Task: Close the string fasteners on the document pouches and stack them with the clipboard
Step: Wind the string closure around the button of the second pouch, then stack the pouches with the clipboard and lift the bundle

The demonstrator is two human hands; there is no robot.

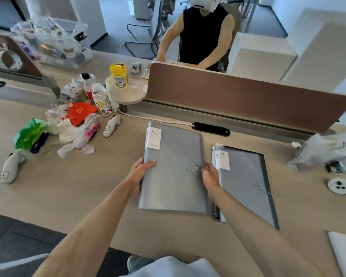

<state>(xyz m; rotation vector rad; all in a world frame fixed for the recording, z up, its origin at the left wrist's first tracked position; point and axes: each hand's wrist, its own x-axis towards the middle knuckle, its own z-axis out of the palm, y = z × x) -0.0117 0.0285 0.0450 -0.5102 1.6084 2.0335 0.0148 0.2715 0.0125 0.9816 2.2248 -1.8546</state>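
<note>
Two hands on one grey pouch (174, 170): left hand (142, 172) clamps its 9 o'clock edge, right hand (209, 175) pinches the string fastener (195, 168) at 3 o'clock. Pouch's long axis runs 12 to 6. Second pouch (246, 182) sits on a dark clipboard (262, 156), just beside at 3 o'clock on the worktop (78, 188), so the right hand's nearer, I'd say.

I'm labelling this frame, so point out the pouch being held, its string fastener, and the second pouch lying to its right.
Held pouch (174, 172): head view, middle of its grey front.
String fastener (196, 168): head view, the knot beside the right hand's fingertips.
Second pouch (246, 184): head view, middle of its grey cover.
</note>
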